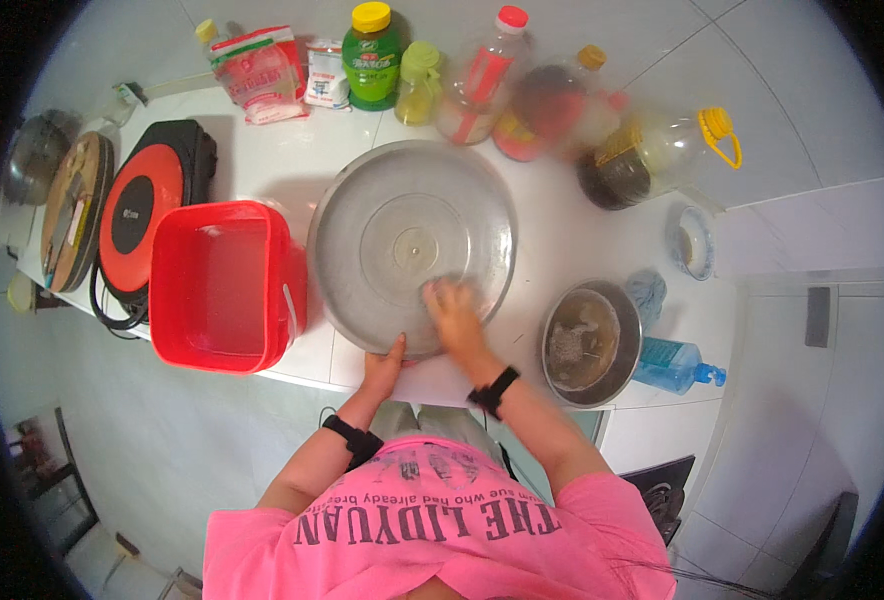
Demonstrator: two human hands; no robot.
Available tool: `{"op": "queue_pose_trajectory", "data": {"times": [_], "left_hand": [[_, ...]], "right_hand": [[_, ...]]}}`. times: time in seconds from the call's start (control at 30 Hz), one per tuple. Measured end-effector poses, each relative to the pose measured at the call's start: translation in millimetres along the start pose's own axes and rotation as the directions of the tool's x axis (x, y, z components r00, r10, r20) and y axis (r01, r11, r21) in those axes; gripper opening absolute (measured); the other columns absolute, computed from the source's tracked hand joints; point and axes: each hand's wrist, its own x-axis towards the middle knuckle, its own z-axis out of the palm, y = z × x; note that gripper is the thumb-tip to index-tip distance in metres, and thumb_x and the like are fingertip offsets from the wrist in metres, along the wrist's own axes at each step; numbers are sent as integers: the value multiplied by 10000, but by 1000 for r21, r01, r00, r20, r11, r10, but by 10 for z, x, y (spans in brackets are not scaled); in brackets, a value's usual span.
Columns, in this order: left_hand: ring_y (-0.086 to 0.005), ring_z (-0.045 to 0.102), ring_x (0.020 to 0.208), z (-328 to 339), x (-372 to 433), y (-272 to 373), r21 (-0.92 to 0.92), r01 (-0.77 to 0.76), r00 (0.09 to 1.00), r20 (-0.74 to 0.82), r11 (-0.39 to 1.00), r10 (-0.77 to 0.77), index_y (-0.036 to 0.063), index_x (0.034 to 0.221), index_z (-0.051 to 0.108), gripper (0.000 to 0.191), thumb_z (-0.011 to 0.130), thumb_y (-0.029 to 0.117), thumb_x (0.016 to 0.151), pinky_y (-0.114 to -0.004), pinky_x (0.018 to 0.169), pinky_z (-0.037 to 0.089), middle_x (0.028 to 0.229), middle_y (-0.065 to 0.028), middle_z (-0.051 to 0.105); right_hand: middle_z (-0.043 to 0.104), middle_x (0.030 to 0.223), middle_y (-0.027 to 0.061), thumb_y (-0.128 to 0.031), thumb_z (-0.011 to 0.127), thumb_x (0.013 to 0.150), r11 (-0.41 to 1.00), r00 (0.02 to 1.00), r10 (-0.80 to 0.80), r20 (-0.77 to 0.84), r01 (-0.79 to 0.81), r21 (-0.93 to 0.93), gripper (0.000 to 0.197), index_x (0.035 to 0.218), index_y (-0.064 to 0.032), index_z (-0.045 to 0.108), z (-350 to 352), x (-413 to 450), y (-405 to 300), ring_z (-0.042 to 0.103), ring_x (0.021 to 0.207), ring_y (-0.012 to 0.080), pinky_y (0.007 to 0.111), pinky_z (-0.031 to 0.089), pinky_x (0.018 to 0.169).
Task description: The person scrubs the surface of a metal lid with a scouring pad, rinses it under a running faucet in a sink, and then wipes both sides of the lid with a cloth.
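Note:
A large round metal lid (389, 172) lies in front of me on the white counter. My left hand (386, 371) grips its near rim, thumb on top. Blurred by motion, my right hand (453, 307) presses a dark scrubbing pad (433, 285), mostly hidden under the fingers, on the lid's lower right surface. To the right stands a metal bowl (632, 345) of murky water with a mesh-like pad in it. A red square plastic bucket (292, 300) is at the lid's left.
Left of the bucket are an induction cooker (142, 210) and a round cutting board (97, 195) with a knife. Bottles and bags line the wall, among them a large oil bottle (652, 157). A blue pump bottle (667, 365) lies beside the bowl; a small bowl (701, 244) is farther back.

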Motion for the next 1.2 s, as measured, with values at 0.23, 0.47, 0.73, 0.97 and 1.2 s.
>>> {"op": "queue_pose_trajectory", "data": {"times": [0.23,0.47,0.73,0.97,1.2], "left_hand": [[-201,562,858,-47,21,-66,126,-196,981,41,972,192,-7,1166,416,414,566,181,829,-283,590,525,1061,-113,531],[-215,557,881,-57,-28,57,92,2,1000,-21,996,0,-9,1167,412,412,562,169,828,-298,619,538,1079,-115,518],[-224,526,933,-95,77,-9,127,46,998,34,991,-51,-16,1187,374,449,560,183,830,-322,644,535,1117,-126,481],[-225,540,903,-201,103,-130,200,-88,992,107,976,68,-21,1176,397,423,549,170,832,-318,631,539,1112,-127,486],[-212,545,907,-186,119,-157,162,-125,990,88,979,112,-31,1149,434,387,540,167,834,-308,682,506,1087,-127,519]], "right_hand": [[439,1148,154,-16,442,756,947,957,275,-94,-287,-148,446,1201,-40,432,384,78,234,424,1005,314,408,393,877],[443,1116,190,0,448,753,965,963,254,-85,-258,-38,466,1216,-20,400,-110,295,100,406,1015,365,462,354,885],[429,1118,165,-7,427,784,925,929,357,-95,-366,-107,413,1196,-24,421,-189,505,371,430,933,307,386,431,784],[444,1152,164,-15,445,753,970,983,167,-80,-178,-166,490,1237,-15,368,-247,494,313,448,980,345,406,432,800],[433,1179,118,7,432,759,993,993,86,-77,-92,-72,482,1231,-89,420,6,363,112,428,976,329,388,424,823]]}}
